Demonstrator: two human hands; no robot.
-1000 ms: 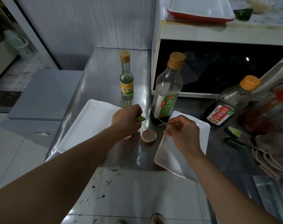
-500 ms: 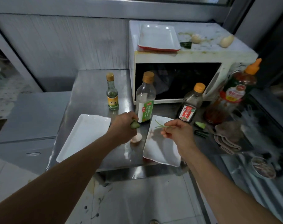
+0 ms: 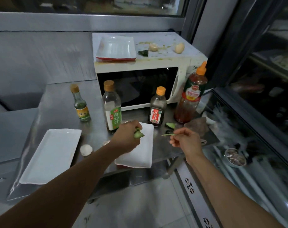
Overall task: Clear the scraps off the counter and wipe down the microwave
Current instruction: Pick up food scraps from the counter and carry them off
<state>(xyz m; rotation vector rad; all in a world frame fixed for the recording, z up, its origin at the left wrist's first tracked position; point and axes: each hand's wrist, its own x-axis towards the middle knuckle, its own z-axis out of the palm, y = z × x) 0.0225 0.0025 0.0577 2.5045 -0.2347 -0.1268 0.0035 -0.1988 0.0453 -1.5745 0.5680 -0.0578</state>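
Note:
My left hand (image 3: 126, 137) is closed around green cucumber scraps (image 3: 138, 134), held over a small white plate (image 3: 142, 155) near the counter's front edge. A thin green stem (image 3: 168, 134) is pinched in my right hand (image 3: 186, 142), just right of that plate. More cucumber pieces (image 3: 170, 125) lie on the steel counter (image 3: 57, 102) by the dark sauce bottle. An eggshell half (image 3: 86, 149) sits left of my forearm. The white microwave (image 3: 140, 86) stands at the back; its stained top carries two eggshells (image 3: 179, 48), a green scrap (image 3: 143, 53) and a plate (image 3: 117, 48).
A long white plate (image 3: 52, 153) lies at the front left. Several bottles stand before the microwave: a small green one (image 3: 80, 104), a tall clear one (image 3: 111, 106), a dark one (image 3: 158, 107), a red sauce one (image 3: 191, 96). A brown cloth (image 3: 197, 127) lies right. A glass-fronted cabinet (image 3: 255, 129) bounds the right side.
The view has pulled back and turned right, now showing the microwave top. Both hands have shifted right, the left one now over the small plate, each keeping its scrap.

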